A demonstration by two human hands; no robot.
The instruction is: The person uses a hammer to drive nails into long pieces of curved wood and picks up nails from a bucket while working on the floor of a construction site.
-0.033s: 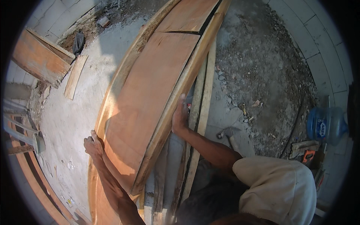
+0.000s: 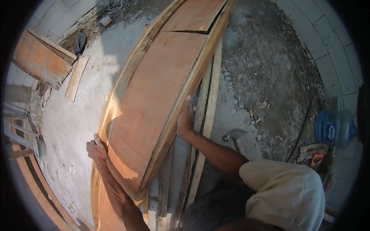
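A long formwork panel lies lengthwise before me: reddish plywood sheet [image 2: 162,81] between a left wooden beam [image 2: 120,86] and a right wooden beam [image 2: 175,123]. My left hand [image 2: 96,149] is closed on the outer edge of the left beam, its fingers bent. Against the outer side of the right beam, my right hand [image 2: 185,119] holds on with one digit pointing up along it; the other fingers are hidden. A second plywood sheet [image 2: 192,15] meets the first at the far end, with a dark gap at the seam.
Narrow timber lengths [image 2: 206,115] lie under and right of the panel. A claw hammer [image 2: 236,139] rests on the concrete near my right forearm. Farther right are a blue water jug [image 2: 335,129] and an orange-handled saw [image 2: 317,159]. Boards [image 2: 42,59] and a loose plank [image 2: 77,79] lie left.
The near plywood sheet has shifted slightly to the right, and the dark gap along the right beam has narrowed. Both hands keep their places.
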